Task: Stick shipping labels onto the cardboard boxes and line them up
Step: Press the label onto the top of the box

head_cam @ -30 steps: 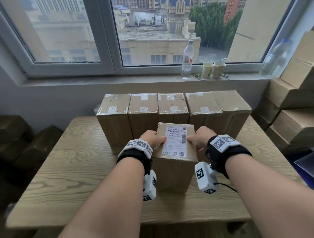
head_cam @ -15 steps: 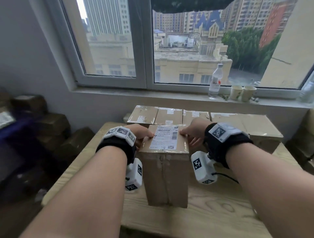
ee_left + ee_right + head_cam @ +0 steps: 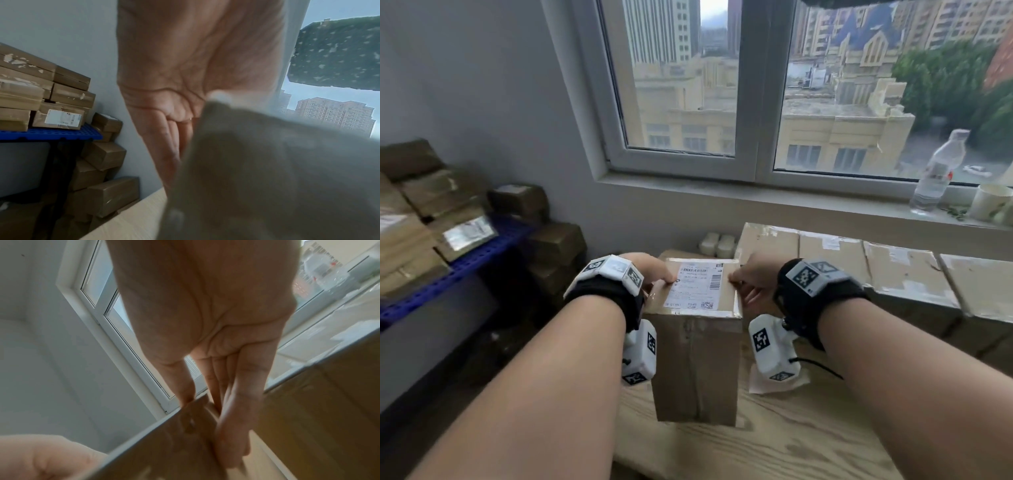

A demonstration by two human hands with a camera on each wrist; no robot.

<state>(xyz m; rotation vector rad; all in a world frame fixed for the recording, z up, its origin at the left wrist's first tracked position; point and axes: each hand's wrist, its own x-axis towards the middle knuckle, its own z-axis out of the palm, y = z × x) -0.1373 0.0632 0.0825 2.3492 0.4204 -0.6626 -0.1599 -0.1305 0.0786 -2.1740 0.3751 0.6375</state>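
**Squaring up the labelled box, row off to the right**

Clamping the labelled box (image 3: 697, 339) from both sides, the person had it standing upright on the near-left part of the counter (image 3: 774, 452), its long axis vertical and the shipping label (image 3: 693, 286) flat on its top face. The left hand (image 3: 650, 270) sat on the left upper edge, thumb laid over the top and fingers (image 3: 170, 146) running down the left wall of the box, grasping it. The right hand (image 3: 751, 284) mirrored that on the right edge, thumb at the rim and fingers (image 3: 232, 410) stretched down the right face, also gripping the cardboard. Neither hand was released, and neither clenched on nothing.

Here's what mattered: the row of boxes (image 3: 859, 270) lay to the right and a touch farther off, side by side under the window, its left end box just beyond the right hand. So the held box sat to the near left of that open end, with the right hand the closer one to the line. By my reading, the coming move would be a short carry to the far right, setting the box against that end box. Whether the row carried labels was too blurred to call.
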